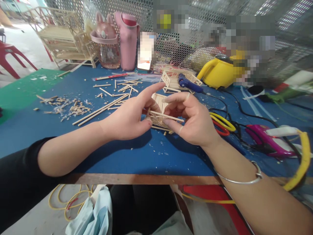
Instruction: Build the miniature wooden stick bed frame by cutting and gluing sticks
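Observation:
Above the blue tabletop, a thin wooden stick (171,117) lies slantwise between my two hands. My left hand (129,114) is closed at the stick's left end, thumb and bent fingers pinching, while its index finger stretches out to the upper right. Farther along the same stick, my right hand (195,122) is closed with thumb and curled fingers on it. Behind and under the fingers is a small piece built of wooden sticks (158,98), partly hidden by both hands. Whether my fingers also press on this piece, I cannot tell.
A blue glue gun (189,85) rests by another stick model (166,80). Loose sticks (105,107) and offcuts (78,107) lie left. Pliers (222,122), cables and a magenta device (269,140) are right. Bottles (127,42), a phone (145,52) and a yellow pot (217,71) stand behind.

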Demonstrator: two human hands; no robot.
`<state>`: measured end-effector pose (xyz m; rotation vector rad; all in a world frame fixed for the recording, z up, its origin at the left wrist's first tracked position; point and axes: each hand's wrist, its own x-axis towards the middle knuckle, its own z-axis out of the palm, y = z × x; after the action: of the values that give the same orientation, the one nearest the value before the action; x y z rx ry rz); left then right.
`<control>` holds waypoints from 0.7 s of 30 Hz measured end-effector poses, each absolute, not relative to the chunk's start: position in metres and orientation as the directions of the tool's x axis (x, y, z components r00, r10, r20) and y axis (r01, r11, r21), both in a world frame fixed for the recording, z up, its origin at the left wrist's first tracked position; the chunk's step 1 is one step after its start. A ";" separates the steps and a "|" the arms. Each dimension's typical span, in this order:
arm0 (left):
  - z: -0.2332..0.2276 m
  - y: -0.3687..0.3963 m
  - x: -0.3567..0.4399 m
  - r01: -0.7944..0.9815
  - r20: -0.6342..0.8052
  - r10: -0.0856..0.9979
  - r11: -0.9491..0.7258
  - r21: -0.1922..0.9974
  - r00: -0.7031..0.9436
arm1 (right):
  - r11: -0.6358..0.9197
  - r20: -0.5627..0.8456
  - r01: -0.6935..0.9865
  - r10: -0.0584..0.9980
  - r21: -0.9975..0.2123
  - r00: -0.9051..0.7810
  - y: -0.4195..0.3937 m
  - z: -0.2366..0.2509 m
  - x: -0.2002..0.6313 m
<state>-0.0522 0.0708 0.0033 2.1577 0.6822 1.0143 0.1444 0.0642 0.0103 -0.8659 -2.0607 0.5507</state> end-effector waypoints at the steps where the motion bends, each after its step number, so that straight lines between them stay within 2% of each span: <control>1: 0.003 0.071 -0.052 0.191 0.473 0.676 -0.665 0.722 0.565 | 0.671 0.516 0.383 0.737 -0.635 -0.436 0.064 0.010 0.145; 6: 0.010 0.068 -0.058 0.306 0.517 0.680 -0.713 0.631 0.519 | 0.683 0.514 0.353 0.721 -0.640 -0.464 0.063 0.013 0.150; 9: 0.018 0.069 -0.065 0.362 0.541 0.716 -0.693 0.623 0.441 | 0.678 0.552 0.252 0.720 -0.691 -0.421 0.069 0.020 0.161; 11: 0.019 0.074 -0.070 0.335 0.604 0.721 -0.692 0.639 0.339 | 0.653 0.606 0.133 0.747 -0.745 -0.272 0.079 0.026 0.173; 13: 0.017 0.080 -0.072 0.301 0.681 0.703 -0.707 0.640 0.203 | 0.620 0.620 0.062 0.784 -0.782 -0.013 0.094 0.031 0.188; 15: 0.012 0.087 -0.073 0.307 0.712 0.695 -0.701 0.644 0.094 | 0.596 0.590 0.079 0.751 -0.799 0.297 0.110 0.034 0.204; 17: 0.009 0.092 -0.073 0.346 0.695 0.718 -0.663 0.664 0.042 | 0.576 0.555 0.124 0.674 -0.808 0.487 0.124 0.033 0.216; 21: 0.006 0.098 -0.076 0.345 0.602 0.795 -0.589 0.731 0.082 | 0.516 0.509 0.132 0.712 -0.846 0.483 0.137 0.021 0.222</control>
<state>-0.0764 0.0975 0.0058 1.9667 1.1240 1.5157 0.2218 0.1366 0.0207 -0.9902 -1.0297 0.4348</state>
